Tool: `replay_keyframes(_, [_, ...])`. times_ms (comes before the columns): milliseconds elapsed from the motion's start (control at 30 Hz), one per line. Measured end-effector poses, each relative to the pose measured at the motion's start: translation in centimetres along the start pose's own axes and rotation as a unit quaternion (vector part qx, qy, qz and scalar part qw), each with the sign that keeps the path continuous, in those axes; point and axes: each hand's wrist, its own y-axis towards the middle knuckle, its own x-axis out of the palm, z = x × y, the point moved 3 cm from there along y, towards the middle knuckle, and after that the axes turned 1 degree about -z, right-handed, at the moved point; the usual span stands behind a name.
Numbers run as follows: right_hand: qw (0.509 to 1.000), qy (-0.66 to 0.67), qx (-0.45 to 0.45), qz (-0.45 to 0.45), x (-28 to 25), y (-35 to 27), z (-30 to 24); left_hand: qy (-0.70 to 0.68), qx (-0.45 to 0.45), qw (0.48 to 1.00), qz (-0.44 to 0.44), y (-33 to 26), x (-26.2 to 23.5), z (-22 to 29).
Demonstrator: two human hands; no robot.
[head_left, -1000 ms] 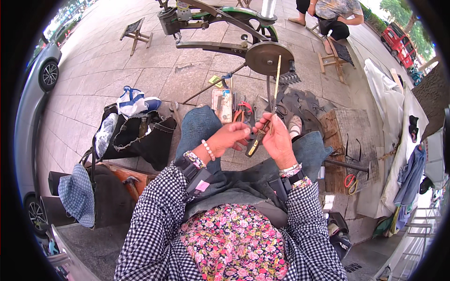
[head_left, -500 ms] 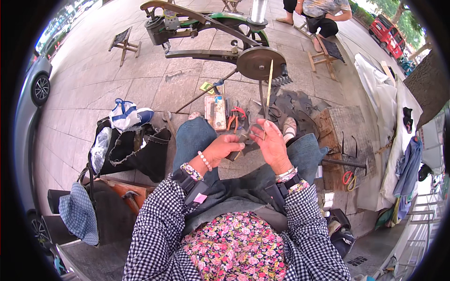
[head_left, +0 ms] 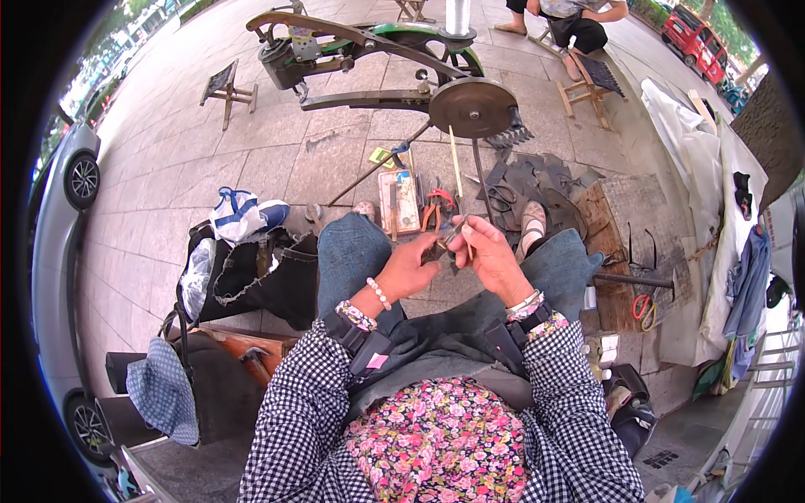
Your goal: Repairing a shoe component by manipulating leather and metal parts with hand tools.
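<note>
My right hand (head_left: pixel 489 261) is closed, fingers pinched on a long thin pale-yellow stick (head_left: pixel 455 159). The stick rises from the fingers toward the round wheel of a hand-cranked sewing machine (head_left: pixel 474 107). Beside it, my left hand (head_left: pixel 409 267) is closed at the fingertips on a small dark piece, partly hidden by the fingers. Both hands meet between my knees, almost touching. Just beyond them on the paving lie orange-handled pliers (head_left: pixel 431 216), a shallow tray (head_left: pixel 398 201) and large dark scissors (head_left: pixel 501 198).
Dark scraps (head_left: pixel 545 189) lie right of the tools. On the right stands a wooden box (head_left: pixel 620 210) with red-handled scissors (head_left: pixel 644 312) and a hammer-like tool. A black bag (head_left: pixel 260 281) sits to the left. Folding stools (head_left: pixel 228 90) and a seated person (head_left: pixel 579 29) are farther off.
The yellow stick has tipped to the left, its top dropping away from the wheel. My hands have drawn closer together, and the whole view has shifted slightly.
</note>
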Motion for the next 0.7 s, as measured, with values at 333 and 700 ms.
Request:
replay_keyframes(333, [0.995, 0.082, 0.060, -0.020, -0.4, 0.1, 0.4, -0.026, 0.049, 0.994, 0.099, 0.5, -0.9, 0.0])
replay_keyframes(700, [0.996, 0.061, 0.067, 0.012, -0.4, 0.2, 0.6, 0.047, 0.085, 0.995, 0.035, 0.2, -0.1, -0.6])
